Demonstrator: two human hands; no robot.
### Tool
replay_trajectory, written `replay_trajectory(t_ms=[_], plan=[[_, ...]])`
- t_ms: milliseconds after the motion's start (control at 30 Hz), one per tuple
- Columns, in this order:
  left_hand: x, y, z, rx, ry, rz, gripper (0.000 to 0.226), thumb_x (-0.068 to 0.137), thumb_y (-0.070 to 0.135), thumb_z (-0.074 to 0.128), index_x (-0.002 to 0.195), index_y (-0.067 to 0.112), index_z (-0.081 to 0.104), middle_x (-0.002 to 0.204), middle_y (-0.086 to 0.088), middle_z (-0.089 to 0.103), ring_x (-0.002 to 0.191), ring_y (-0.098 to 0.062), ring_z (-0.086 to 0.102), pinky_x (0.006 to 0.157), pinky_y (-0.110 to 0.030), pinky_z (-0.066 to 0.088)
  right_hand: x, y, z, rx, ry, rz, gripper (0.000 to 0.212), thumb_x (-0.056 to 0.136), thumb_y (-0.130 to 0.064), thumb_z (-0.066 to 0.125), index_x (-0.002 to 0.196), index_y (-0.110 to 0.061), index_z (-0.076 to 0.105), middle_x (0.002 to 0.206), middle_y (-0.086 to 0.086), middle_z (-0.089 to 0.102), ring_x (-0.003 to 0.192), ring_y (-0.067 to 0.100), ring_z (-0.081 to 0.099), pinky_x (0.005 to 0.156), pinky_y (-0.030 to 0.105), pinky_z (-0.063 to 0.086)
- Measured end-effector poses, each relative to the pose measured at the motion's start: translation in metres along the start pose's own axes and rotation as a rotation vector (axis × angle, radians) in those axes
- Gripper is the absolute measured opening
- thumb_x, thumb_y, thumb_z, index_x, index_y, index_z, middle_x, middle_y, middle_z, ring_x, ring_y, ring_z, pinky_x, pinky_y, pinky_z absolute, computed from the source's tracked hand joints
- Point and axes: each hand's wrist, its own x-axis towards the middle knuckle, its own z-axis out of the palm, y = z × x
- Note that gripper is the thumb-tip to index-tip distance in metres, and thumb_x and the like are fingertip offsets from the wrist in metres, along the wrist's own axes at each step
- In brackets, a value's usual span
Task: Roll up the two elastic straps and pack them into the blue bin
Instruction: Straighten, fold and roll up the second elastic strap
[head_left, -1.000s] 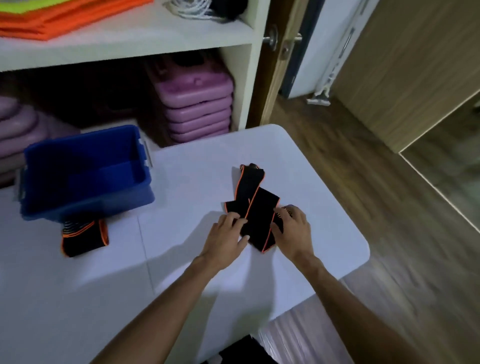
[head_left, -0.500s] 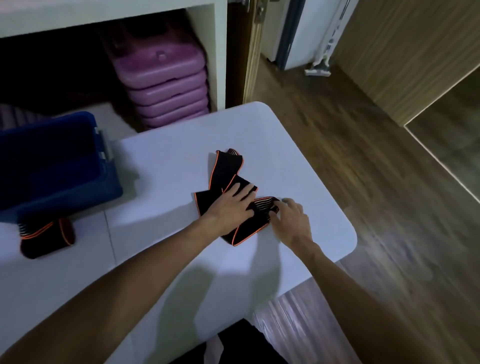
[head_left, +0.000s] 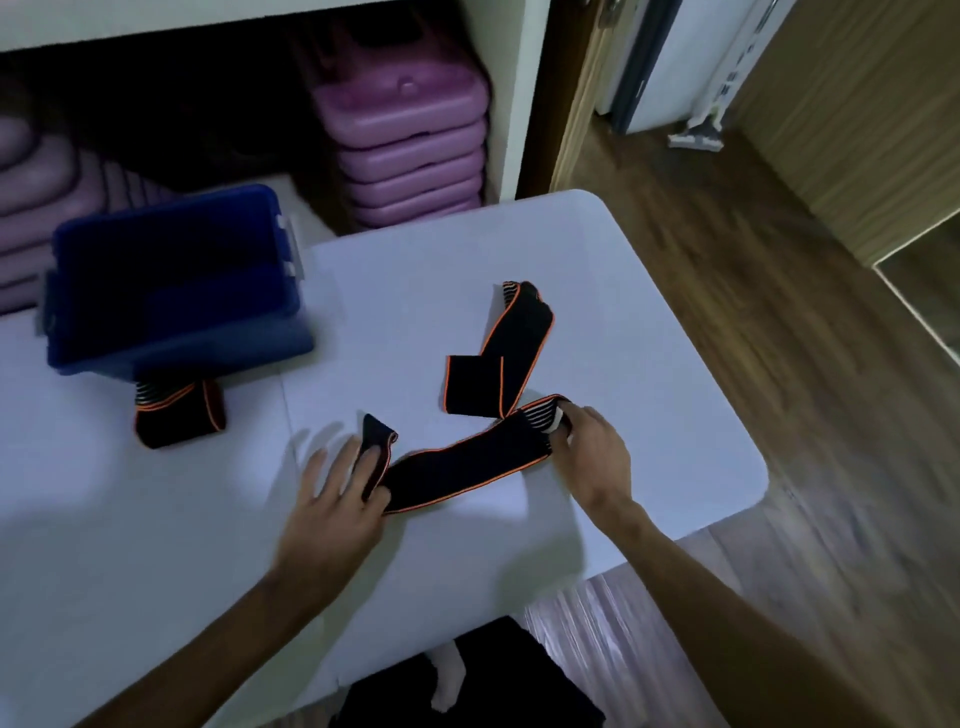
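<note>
A black elastic strap with orange edging (head_left: 467, 465) lies partly stretched out on the white table (head_left: 649, 374); its far part is still folded in a zigzag toward the back. My left hand (head_left: 332, 499) pinches the strap's left end between thumb and fingers. My right hand (head_left: 592, 457) grips the striped bend of the same strap. A second strap (head_left: 176, 415), bundled up, sits on the table just in front of the blue bin (head_left: 176, 291), which stands at the table's back left and looks empty.
Behind the table a white shelf unit holds stacked purple cases (head_left: 410, 140). The table's rounded right corner (head_left: 748, 467) is close to my right hand, with wooden floor (head_left: 779, 322) beyond. A dark cloth lies on the floor near the table's front edge.
My left hand has slid left, pulling one end of the strap out from the folded pile. My right hand stayed on the striped part. The view shifted back toward the bin.
</note>
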Motion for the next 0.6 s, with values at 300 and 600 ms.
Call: replay_trajectory(t_ms=[300,600], plan=[[-0.08,-0.016,0.012,-0.577,-0.27,-0.626,0.035,0.091,0.037,0.053,0.121,0.021,0.047,0.064,-0.003,0.064,0.059,-0.03,0.064,0.058,-0.035,0.047,-0.016,-0.031,0.025,-0.064,-0.024,0.048,0.028,0.088,-0.019,0.038,0.106,-0.032,0.055,0.088,-0.005,0.06,0.078,0.021,0.055,0.063,0.034,0.048],[-0.044,-0.03,0.049,-0.409,-0.132,-0.207,0.056,0.094,0.041,0.028,0.141,0.014,0.043,0.15,-0.013,0.037,0.139,-0.03,0.032,0.106,-0.047,0.036,-0.013,-0.025,0.021,-0.104,-0.032,0.092,0.039,0.086,-0.018,0.038,0.118,-0.034,0.052,0.095,-0.002,0.064,0.08,0.023,0.055,0.063,0.032,0.043]])
